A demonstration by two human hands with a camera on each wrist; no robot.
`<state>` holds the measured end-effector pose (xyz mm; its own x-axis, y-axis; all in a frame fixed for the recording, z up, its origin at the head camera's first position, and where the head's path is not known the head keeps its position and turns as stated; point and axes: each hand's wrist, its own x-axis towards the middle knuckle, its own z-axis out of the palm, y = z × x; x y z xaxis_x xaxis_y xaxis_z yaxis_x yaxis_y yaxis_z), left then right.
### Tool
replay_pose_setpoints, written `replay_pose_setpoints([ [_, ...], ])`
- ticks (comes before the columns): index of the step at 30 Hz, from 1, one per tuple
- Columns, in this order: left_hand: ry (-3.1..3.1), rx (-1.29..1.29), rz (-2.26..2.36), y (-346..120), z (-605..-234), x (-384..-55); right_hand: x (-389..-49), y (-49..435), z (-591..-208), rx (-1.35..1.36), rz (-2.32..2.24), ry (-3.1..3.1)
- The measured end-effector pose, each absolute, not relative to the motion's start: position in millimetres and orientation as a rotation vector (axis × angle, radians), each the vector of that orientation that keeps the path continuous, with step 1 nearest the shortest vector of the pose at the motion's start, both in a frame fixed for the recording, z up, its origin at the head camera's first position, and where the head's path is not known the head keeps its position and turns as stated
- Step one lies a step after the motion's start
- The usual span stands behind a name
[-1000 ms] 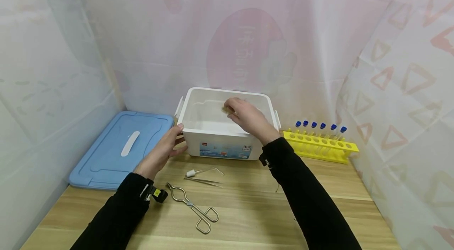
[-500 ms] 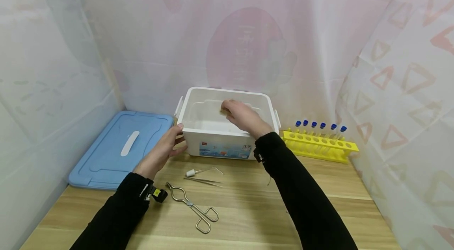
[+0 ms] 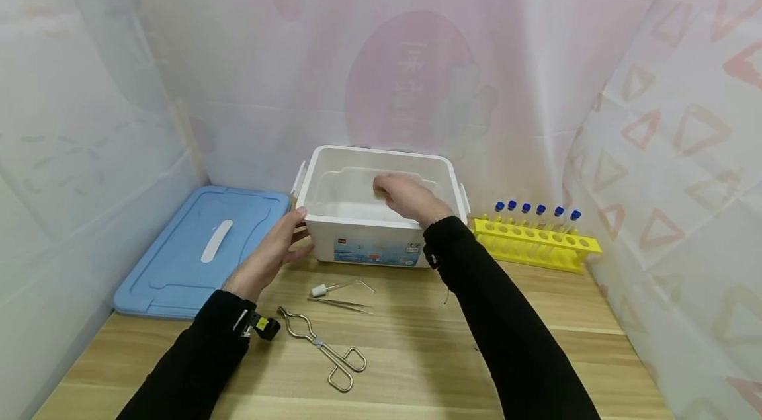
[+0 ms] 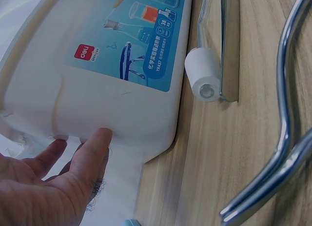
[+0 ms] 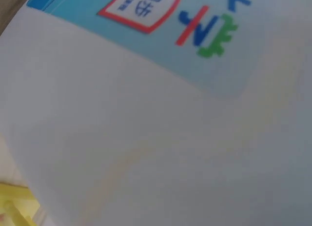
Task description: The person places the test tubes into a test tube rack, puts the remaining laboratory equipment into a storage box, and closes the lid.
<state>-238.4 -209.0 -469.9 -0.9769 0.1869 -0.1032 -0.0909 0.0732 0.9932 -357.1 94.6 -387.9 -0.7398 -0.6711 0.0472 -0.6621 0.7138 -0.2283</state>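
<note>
An uncovered white plastic box point(image 3: 324, 241) with a blue printed label stands at the back middle. My left hand point(image 3: 268, 254) rests against its left side near the front corner; in the left wrist view the extended fingers point(image 4: 92, 150) touch the white wall. Reaching over the front rim, my right hand point(image 3: 407, 197) is inside the box with curled fingers. It pinches a small tan thing point(image 3: 379, 193), mostly hidden by the fingers, so its kind is unclear. Only the box wall and label point(image 5: 161, 45) fill the right wrist view, without the hand.
A blue lid point(image 3: 172, 268) lies at left. A yellow rack point(image 3: 536, 248) holds several blue-capped test tubes at right. In front lie a bent glass tube with white stopper point(image 3: 319, 290), tweezers point(image 3: 339, 303) and crucible tongs point(image 3: 318, 342). Curtains enclose the table point(image 3: 417, 354).
My right hand has sunk lower into the box with the small tan thing, and its forearm has shifted left. The left hand stays against the box.
</note>
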Motion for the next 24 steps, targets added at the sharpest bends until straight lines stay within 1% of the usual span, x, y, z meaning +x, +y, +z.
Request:
replay_pose_setpoints([
  [13, 2.134, 0.104, 2.012, -211.7, -470.8, -239.7, -349.6, 98.8, -391.6, -1.061, -0.223, 2.811],
  [14, 2.132, 0.101, 2.013, -211.9, -470.8, -239.8, -364.8, 103.1, -405.7, -1.073, -0.217, 2.805],
  [20, 2.132, 0.096, 2.009, -212.2, -470.1, -240.1, -364.4, 103.1, -405.1, -1.005, -0.142, 2.78],
  [21, 2.132, 0.097, 2.009, -212.2, -470.2, -240.2, -348.5, 98.8, -390.4, -0.982, -0.116, 2.779],
  [24, 2.132, 0.1, 2.012, -212.2, -470.7, -240.4, -346.0, 98.2, -388.1, -0.973, -0.074, 2.775],
])
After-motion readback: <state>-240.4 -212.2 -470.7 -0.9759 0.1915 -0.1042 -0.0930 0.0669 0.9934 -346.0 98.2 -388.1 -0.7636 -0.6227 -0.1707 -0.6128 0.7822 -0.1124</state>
